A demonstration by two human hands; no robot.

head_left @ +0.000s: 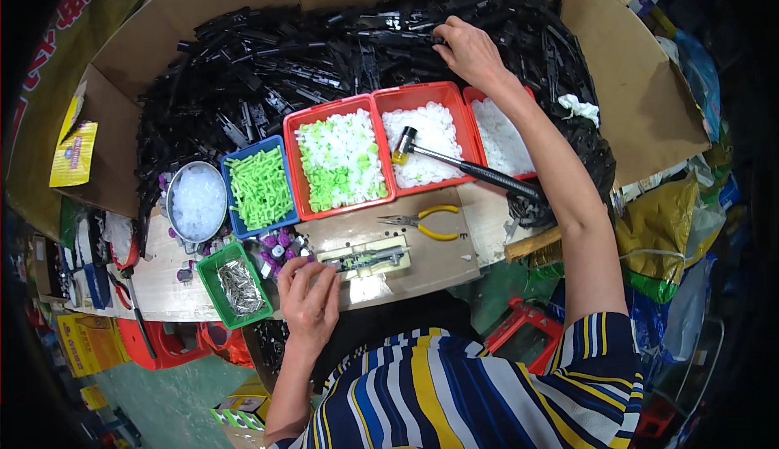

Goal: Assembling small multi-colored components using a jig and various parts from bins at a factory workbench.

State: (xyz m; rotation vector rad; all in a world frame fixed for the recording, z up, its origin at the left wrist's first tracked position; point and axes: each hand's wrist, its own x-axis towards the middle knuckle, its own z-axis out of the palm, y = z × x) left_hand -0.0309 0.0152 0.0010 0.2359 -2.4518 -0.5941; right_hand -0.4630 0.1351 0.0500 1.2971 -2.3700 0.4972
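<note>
My right hand [473,58] reaches over the far heap of black plastic parts [268,67]. Its fingers are closed in a pinch on one of these dark pieces, though the piece is mostly hidden. Close to the table's front edge, my left hand [308,307] has its fingers loosely bent and apart, at the left end of a cream-coloured fixture [395,260]. A dark, long plastic part [365,259] lies in that fixture. Purple and white small pieces [276,246] are scattered just beyond the left fingers.
Red bins [381,148] hold white and green pieces. A hammer [471,169] lies across them. Yellow-handled pliers [430,222] rest beyond the fixture. Further left are a blue bin [286,157], a bowl [170,205] and a green bin [213,287] of metal pins. Cardboard walls [641,67] surround the heap.
</note>
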